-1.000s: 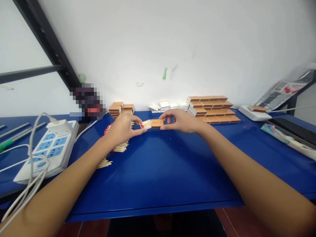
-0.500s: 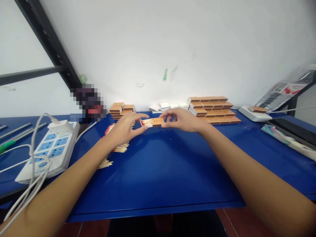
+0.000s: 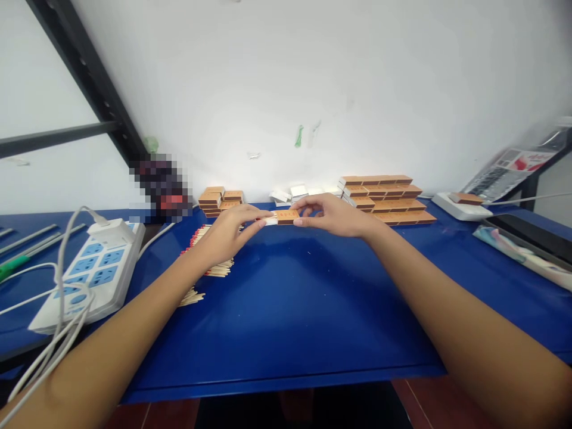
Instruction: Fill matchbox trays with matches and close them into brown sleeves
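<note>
Between my two hands is a small matchbox (image 3: 287,217) with an orange-brown printed top. Its white inner tray (image 3: 271,221) sticks out on the left, and a few matchsticks show in it. My left hand (image 3: 236,231) has thumb and fingers closed on the tray's outer end and hides part of the matches. At the right end, my right hand (image 3: 328,215) grips the sleeve between thumb and fingers. Loose red-tipped matches (image 3: 218,268) lie in a pile beneath and beside my left hand.
Matchboxes stand in a stepped stack (image 3: 384,199) at the back right and a smaller stack (image 3: 218,199) at the back left. White trays (image 3: 299,192) sit between them by the wall. A power strip (image 3: 96,268) with cables is at left, a black phone-like slab (image 3: 531,238) at right.
The fingers of my left hand have moved right and closed over the tray's end. Less of the matches shows, and the tray's white side is now visible. My right hand has barely moved.
</note>
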`<state>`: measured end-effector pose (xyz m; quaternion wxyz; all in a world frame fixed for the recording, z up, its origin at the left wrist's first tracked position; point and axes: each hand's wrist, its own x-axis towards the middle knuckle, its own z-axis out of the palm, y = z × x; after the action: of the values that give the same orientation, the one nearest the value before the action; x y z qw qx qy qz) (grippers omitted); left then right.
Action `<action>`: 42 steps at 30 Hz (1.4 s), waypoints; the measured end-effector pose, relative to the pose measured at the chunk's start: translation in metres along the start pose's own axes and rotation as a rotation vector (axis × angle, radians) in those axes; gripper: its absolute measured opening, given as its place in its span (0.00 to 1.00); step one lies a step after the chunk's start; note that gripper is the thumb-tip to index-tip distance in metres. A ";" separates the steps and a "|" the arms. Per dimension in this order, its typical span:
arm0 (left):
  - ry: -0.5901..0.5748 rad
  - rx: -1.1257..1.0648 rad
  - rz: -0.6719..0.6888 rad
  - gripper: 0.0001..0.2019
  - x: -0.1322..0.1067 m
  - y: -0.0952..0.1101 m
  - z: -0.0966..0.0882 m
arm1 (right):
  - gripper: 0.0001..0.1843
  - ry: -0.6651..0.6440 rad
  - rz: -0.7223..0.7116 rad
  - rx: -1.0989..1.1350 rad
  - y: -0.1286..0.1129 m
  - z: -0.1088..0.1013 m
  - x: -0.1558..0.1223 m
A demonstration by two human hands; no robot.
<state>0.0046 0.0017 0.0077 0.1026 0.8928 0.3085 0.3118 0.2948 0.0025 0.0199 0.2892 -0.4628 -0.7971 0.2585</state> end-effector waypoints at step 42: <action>0.118 -0.141 -0.053 0.17 0.001 0.004 -0.003 | 0.25 -0.050 0.038 0.329 -0.003 0.008 0.002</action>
<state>0.0059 -0.0010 0.0121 0.1550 0.8551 0.3149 0.3817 0.2863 0.0020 0.0173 0.3362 -0.4176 -0.7421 0.4023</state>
